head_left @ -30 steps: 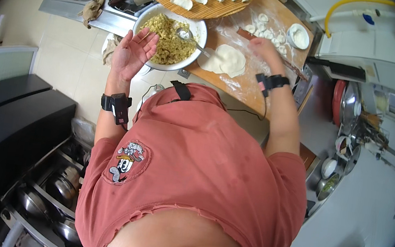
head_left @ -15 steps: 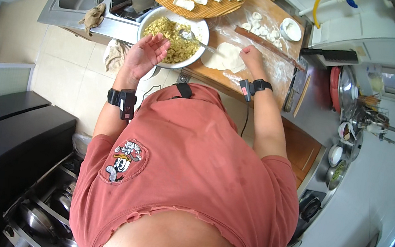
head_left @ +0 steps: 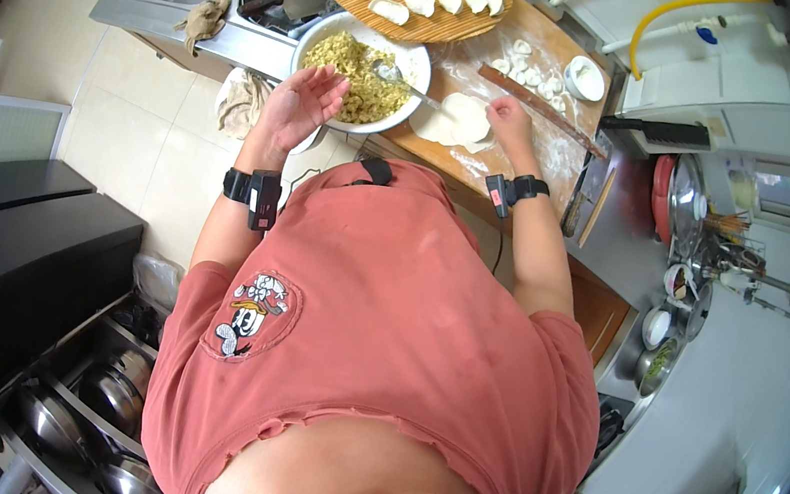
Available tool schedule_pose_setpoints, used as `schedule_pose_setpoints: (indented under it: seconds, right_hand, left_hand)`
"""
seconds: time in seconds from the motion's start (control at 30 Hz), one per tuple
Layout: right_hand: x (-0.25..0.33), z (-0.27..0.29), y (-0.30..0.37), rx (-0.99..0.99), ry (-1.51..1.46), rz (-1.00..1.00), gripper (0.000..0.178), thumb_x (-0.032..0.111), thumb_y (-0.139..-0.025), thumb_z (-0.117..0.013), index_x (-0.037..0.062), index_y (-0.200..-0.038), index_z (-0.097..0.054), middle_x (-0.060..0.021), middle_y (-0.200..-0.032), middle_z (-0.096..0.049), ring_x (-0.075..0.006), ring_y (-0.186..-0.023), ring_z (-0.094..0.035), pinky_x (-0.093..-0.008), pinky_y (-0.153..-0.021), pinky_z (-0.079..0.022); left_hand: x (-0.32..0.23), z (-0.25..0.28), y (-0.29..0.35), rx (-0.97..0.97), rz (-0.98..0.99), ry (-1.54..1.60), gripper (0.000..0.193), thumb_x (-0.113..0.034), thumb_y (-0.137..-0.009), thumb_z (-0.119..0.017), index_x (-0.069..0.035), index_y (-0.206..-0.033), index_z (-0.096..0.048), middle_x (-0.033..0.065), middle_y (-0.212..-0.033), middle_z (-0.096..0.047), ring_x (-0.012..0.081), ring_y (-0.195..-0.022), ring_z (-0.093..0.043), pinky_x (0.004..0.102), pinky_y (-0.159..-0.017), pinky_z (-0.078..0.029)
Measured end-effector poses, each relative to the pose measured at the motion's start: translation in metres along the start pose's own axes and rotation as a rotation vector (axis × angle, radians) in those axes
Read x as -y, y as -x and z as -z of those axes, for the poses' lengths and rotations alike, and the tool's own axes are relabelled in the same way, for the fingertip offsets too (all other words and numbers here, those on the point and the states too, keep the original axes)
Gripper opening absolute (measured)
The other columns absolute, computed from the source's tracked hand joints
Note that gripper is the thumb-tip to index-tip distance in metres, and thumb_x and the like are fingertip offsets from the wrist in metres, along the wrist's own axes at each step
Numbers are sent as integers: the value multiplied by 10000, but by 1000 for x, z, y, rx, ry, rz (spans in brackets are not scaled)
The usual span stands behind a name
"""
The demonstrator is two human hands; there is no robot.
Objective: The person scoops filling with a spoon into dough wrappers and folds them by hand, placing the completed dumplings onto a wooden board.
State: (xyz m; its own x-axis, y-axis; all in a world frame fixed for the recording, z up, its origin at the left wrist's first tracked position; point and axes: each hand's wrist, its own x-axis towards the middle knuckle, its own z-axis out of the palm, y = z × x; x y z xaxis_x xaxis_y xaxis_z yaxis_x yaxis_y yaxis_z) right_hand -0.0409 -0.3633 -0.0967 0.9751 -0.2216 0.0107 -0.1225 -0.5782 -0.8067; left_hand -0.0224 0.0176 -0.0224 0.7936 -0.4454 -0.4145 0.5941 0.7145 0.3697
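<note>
Though flat, wrappers [head_left: 455, 120] beside right grip [head_left: 510, 122].

the floured worktop [head_left: 453, 65] bears dough rounds [head_left: 453, 124] by its near edge, a rolling pin [head_left: 540, 110], dough pieces [head_left: 521, 70] and, near its far right corner, a white bowl [head_left: 576, 93].

No words or numbers can be read: the small pinkish label [head_left: 496, 197] on the right black wrist box [head_left: 504, 192] and the markings on the left one [head_left: 263, 200] are too tiny to make out.
</note>
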Motion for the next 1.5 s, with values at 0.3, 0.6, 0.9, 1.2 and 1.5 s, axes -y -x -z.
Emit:
schedule_pose_setpoints:
  seconds: [0.3,0.6,0.9,1.2,1.5]
  right_hand:
    - [71,21,-18,31,-567,-244,201,48,-825,-573,-1,-1015,-527,-82,-898,-615,-145,-799,-606,-268,-669,-505]
    - [122,3,-15,441,-753,-213,294,132,-873,-562,19,-1139,-508,-109,-1000,-620,-179,-834,-621,-278,-745,-513]
    - [-23,3,-4,309,648,-263,316,246,-681,-690,46,-919,-632,-164,-869,-648,-302,-803,-625,-354,-735,-486]
    - [-12,20,1,249,-252,-145,212,107,-757,-645,22,-932,-559,-77,-878,-628,-130,-731,-590,-259,-625,-470]
    - [-68,52,-10,69,340,-243,260,258,-755,-668,26,-864,-623,-106,-756,-635,-205,-711,-611,-323,-640,-469]
  left_hand:
    - [12,-18,-12,-8,101,-112,330,-247,-933,-424,22,-1113,-487,185,-1157,-494,282,-1085,-511,353,-878,-460]
    - [48,-47,-36,283,187,143,459,-270,-933,-456,18,-1273,-346,167,-1250,-465,302,-1135,-493,438,-964,-423]
    - [26,-23,-29,-97,50,-41,338,-114,-895,-519,-18,-1209,-437,104,-1172,-534,238,-1042,-556,390,-850,-505]
    - [-4,-10,-15,-181,-110,31,296,-137,-904,-500,-1,-1164,-458,128,-1144,-551,257,-1022,-560,404,-851,-494]
    - [-4,-20,-13,-227,-136,-60,293,-182,-915,-497,-14,-1155,-489,106,-1158,-551,237,-1060,-546,416,-901,-463]
